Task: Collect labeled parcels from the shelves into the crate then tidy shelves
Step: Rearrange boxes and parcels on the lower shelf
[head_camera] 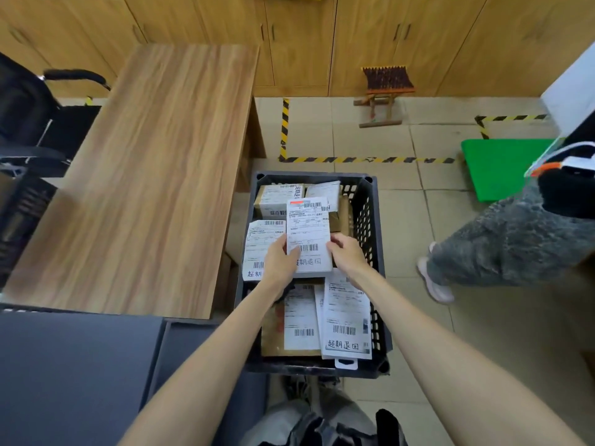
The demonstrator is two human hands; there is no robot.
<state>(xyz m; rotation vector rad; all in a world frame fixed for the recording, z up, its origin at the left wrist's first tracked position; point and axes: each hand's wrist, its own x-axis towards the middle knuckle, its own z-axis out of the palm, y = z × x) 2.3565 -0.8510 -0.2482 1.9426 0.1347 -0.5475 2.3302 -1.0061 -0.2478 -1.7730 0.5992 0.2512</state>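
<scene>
Both hands are on one flat white parcel with a printed barcode label (309,235), held over the middle of the black perforated plastic crate (370,220) that stands on the tiled floor. The left hand (283,257) pinches the parcel's lower left edge, at about 8 o'clock on it, thumb on the label face; the right hand (346,252) grips the lower right edge at about 4 o'clock, fingers curled round it.

The parcel looks thin, light and fairly stiff, since it stays flat though held only at its near end. Its label face is smooth and probably slippery, so the edges, where the hands are now, seem the safest hold.

Other labelled parcels lie in the crate: a white one (260,243) at 9 o'clock of the held one, brown cardboard boxes (273,197) at 11 o'clock, and two more labelled packets (346,317) at 6 o'clock. The crate appears well filled, so collecting seems far along. The wooden tabletop (145,172) lies at 9 o'clock of the crate.
</scene>
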